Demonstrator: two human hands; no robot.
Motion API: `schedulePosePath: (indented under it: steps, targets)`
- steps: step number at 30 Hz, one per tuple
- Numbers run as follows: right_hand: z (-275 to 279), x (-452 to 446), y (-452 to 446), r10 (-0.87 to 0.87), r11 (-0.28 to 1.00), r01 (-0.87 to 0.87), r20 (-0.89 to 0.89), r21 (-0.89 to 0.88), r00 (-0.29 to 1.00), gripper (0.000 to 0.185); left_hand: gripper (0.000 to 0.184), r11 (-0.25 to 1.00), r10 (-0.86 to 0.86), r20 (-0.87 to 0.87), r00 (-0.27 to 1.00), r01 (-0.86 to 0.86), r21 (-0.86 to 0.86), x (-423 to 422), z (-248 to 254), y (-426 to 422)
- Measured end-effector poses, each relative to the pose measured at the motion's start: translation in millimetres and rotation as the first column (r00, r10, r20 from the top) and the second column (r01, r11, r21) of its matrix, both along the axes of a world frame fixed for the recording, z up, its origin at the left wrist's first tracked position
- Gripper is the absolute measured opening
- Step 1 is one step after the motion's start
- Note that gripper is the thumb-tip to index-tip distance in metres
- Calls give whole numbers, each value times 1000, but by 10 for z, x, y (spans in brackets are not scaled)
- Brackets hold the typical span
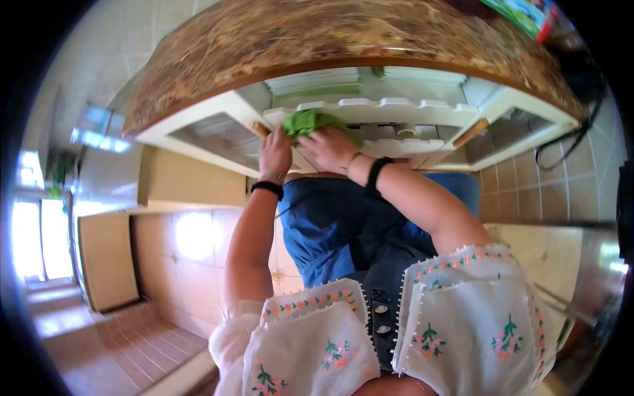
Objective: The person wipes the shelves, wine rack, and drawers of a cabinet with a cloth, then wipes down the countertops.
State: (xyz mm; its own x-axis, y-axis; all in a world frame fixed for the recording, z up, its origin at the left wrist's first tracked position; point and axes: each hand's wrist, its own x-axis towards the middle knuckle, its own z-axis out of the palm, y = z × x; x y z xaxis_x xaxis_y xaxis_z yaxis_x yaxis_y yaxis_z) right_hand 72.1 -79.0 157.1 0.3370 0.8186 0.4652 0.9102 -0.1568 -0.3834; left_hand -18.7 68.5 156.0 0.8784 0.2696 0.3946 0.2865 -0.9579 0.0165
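- We find the right hand gripping the green cloth.
- We cannot tell how the left hand closes.
- We judge this wiping; the next move needs even pressure.

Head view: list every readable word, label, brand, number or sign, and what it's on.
None readable.
Colourful package, top right: any print too blurred to read.
Green cloth: no lettering visible.
White collar: embroidered flowers, no lettering visible.

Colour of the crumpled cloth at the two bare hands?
The crumpled cloth is bright green; best seen in the head view, the only one.
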Motion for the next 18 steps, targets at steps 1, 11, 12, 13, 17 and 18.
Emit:
schedulePosePath:
  steps: [1,11,12,13,17,18]
  targets:
    - [60,-51,34,23,998,-26,-47,-60,999,39,22,1000,-20,-53,998,21,20,-24,44,-13]
    - [116,35,-200,-83,994,91,-131,52,988,36,39,864,-17,402,915,216,-456,463,-246,-355]
    - [108,75,-298,-94,993,102,-136,56,986,36,39,863,-29,398,917,224,-453,523,-294,-448]
    - [115,83,-333,-109,985,123,-114,123,987,35,42,792,-7,425,905,264,-550,548,-335,-481]
    - [100,253,-1003,-174,975,188,-118,116,978,36,61,825,-5,302,953,175,-537,735,-264,-1199]
    - [101,293,-1149,-223,966,229,-64,123,973,36,65,813,-11,301,954,184,-552,785,-284,-1282]
